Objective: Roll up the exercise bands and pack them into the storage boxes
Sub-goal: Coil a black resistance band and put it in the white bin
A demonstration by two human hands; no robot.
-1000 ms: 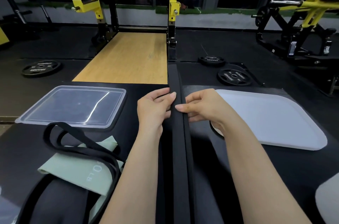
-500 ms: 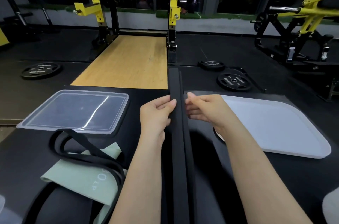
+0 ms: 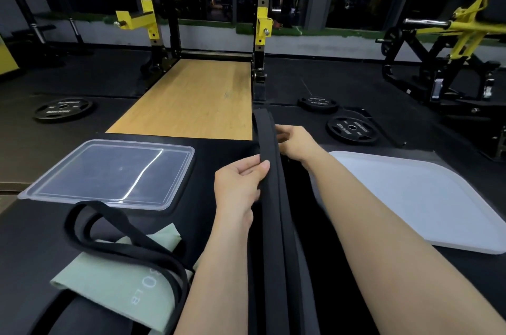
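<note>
- Left hand pinches the long black band at its edge.
- Right hand grips the band farther up, apparently with curled fingers, partly hidden behind it.

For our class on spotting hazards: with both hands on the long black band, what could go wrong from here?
1. The left hand and right hand only pinch the long black band at its edges; it may slip and lose alignment.
2. A second black band loops loosely over the green band nearby and may tangle.
</note>
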